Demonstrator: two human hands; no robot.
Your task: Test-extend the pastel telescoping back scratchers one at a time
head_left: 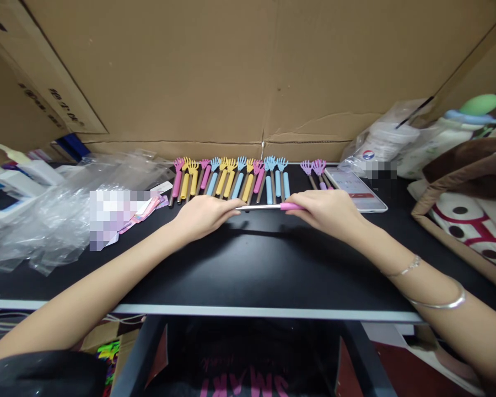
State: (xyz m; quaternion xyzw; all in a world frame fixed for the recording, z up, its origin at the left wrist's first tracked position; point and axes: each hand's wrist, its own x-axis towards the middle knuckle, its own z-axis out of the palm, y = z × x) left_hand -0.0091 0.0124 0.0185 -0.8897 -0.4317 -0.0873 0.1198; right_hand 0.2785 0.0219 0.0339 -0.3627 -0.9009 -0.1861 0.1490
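Between my two hands a thin metal rod with a pink sleeve, a back scratcher (259,207), lies level above the black table. My left hand (206,216) pinches its left end, hiding what is there. The pink part on the right is gripped by my right hand (325,212). Just behind my hands, a row of back scratchers (233,179) lies with claw-shaped heads away from me, in pink, yellow and blue. Several have metal rods beside coloured sleeves. Purple-headed back scratchers (316,172) lie apart on the right.
Clear plastic bags (66,220) and printed cards (143,214) cover the table's left side. A phone (357,190) lies behind my right hand. Farther right are a bagged cup (384,143), a bottle (458,132) and a brown-trimmed bag (467,209). A cardboard wall (215,71) stands behind.
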